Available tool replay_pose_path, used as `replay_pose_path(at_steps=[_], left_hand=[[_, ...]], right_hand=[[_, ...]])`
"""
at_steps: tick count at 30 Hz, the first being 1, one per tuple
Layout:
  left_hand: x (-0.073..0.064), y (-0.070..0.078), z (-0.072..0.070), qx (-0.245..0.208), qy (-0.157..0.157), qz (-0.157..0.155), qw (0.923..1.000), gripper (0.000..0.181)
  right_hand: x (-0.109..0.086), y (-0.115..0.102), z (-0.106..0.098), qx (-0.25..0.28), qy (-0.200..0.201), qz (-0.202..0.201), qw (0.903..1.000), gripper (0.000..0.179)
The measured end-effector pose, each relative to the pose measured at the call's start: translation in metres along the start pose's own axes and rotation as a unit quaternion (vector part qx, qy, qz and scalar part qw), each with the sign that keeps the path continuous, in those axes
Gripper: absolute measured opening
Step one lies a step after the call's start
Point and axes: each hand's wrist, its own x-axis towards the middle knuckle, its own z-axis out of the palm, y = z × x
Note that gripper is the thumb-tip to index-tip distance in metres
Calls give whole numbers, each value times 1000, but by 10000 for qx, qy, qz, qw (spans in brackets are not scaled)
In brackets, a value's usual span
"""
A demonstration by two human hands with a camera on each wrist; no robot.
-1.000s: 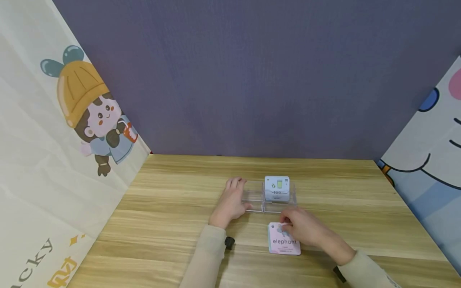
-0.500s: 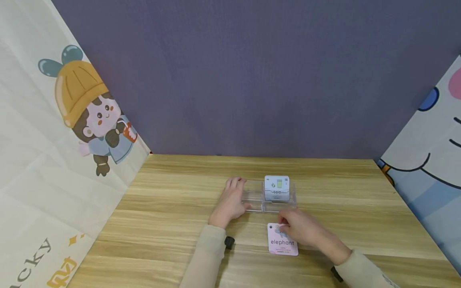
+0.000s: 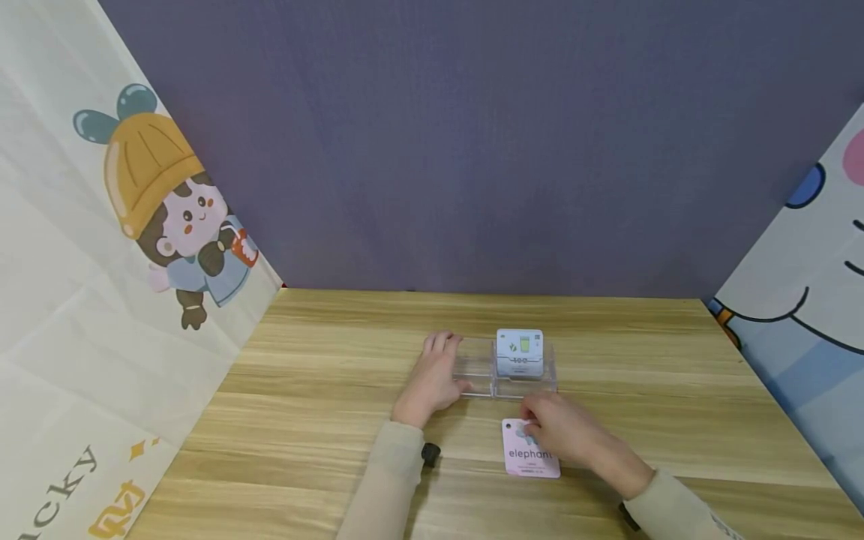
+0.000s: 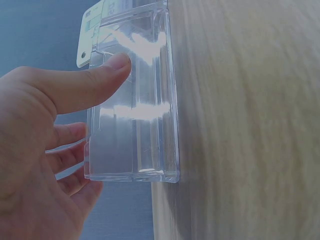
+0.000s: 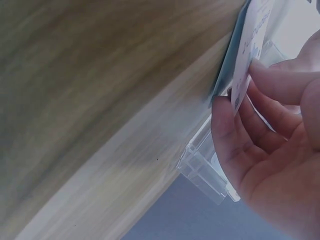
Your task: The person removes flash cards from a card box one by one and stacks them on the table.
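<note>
My left hand [image 3: 428,382] grips the left end of a clear plastic card holder [image 3: 475,386], thumb on its front and fingers behind. A pale card marked "tea" [image 3: 520,352] stands in the holder's right half. In front of the holder, my right hand [image 3: 563,427] pinches the top of a pink card printed "elephant" [image 3: 529,457] between thumb and fingers. The right wrist view shows this card [image 5: 250,50] edge-on, with a teal card [image 5: 229,65] close behind it. The holder's left half holds no visible card.
The holder stands on a wood-grain table [image 3: 324,420]. A dark blue-grey panel [image 3: 472,150] rises behind the table. Printed cloths hang at the left [image 3: 54,262] and the right [image 3: 810,300].
My right hand has shifted slightly left with the elephant card. The teal edge that showed at the card's left side is now out of sight in the head view. My left hand stays put.
</note>
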Motion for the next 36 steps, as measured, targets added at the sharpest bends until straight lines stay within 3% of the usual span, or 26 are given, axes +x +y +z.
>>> replay_pose_path(at_steps=[23, 36], left_hand=[[-1, 1, -1, 46, -24, -18, 10000, 85], [0, 0, 0, 41, 20, -11, 10000, 86]], right_hand=[[-1, -2, 2, -151, 9, 74, 9999, 21], [1, 0, 6, -597, 79, -115, 9981, 19]])
